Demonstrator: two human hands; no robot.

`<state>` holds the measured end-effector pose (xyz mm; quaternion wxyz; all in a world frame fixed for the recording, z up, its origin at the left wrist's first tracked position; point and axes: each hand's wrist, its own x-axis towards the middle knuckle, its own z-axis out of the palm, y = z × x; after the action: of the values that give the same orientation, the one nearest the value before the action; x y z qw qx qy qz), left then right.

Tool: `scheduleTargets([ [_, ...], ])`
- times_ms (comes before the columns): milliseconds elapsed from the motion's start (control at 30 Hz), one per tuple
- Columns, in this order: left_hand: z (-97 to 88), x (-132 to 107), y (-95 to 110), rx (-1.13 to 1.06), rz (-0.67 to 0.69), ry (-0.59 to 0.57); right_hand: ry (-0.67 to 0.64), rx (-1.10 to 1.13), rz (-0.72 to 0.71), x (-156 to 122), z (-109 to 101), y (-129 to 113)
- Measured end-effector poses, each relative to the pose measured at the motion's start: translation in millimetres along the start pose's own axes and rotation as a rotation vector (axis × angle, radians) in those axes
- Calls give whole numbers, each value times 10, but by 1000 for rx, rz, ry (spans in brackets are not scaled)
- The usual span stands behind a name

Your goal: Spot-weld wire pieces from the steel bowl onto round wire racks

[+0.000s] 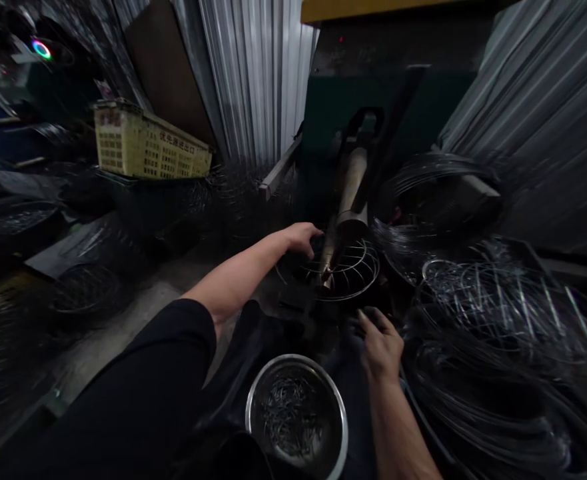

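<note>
A round wire frame (349, 297) with curved ribs sits around the lower electrode arm (327, 267) of a welding-type machine. My left hand (302, 239) is at the frame's far left rim, its fingers curled around the wire and partly hidden. Nearer to me, my right hand (382, 341) hovers just outside the near right side of the frame, thumb and fingers pinched together. Whatever it holds is too small and dark to make out. Below and between my arms, a metal bowl (342, 427) contains many short bent wire pieces (293, 407).
The dark green machine (323, 113) stands straight ahead. On the right lie wire grilles (513, 307) and coiled wire (438, 167). A yellow plastic crate (153, 143) sits at the back left, before corrugated metal sheeting (258, 80). More wire frames (83, 287) lie on the left.
</note>
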<state>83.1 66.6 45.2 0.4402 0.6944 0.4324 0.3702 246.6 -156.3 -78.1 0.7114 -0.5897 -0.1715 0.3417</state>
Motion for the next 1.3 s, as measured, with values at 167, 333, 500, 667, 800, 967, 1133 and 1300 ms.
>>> scheduleTargets([
  [167,1,-594,-369,145,17,-101,-149,99,97,270,87,-450],
  [333,245,-988,-759,-55,-10,63,-268,48,138,282,122,-706],
  [500,423,-1087,-799,-110,36,211,-333,12,183,136,-4,-630],
  [667,570,-1200,-832,-163,2,299,-345,23,231,78,-78,-599],
  [800,669,-1341,-802,-286,-176,224,-382,-51,235,61,-175,-653],
  [967,677,-1374,-674,-37,-132,397,-304,-87,133,77,-197,-577],
  [1133,797,-1426,-793,-290,-287,356,-295,-55,142,28,-182,-484],
  [1300,1034,-1574,-975,-722,-332,268,-357,-91,183,-92,-248,-518],
])
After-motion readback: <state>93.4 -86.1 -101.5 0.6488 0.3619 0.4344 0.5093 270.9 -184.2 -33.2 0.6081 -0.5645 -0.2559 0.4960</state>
